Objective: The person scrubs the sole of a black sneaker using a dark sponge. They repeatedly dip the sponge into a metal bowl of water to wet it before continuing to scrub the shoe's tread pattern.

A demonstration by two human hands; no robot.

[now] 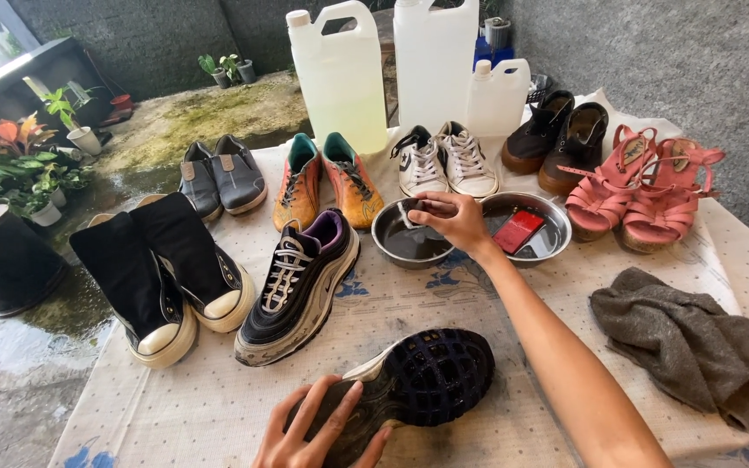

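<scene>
My left hand (318,431) grips a dark sneaker (409,381) lying sole-up at the near edge of the cloth-covered table (444,303). My right hand (448,221) reaches forward over a round metal bowl (405,243) of dark liquid, fingers closed on a small dark item at the bowl's rim; what it is cannot be told. The matching black and purple sneaker (301,286) stands upright just left of the bowl.
A second metal bowl (548,234) holds a red block. A grey rag (682,342) lies at right. Black high-tops (162,277), grey shoes (218,178), orange shoes (327,182), white sneakers (444,160), brown shoes (556,139), pink sandals (639,186) and white jugs (431,65) line the table.
</scene>
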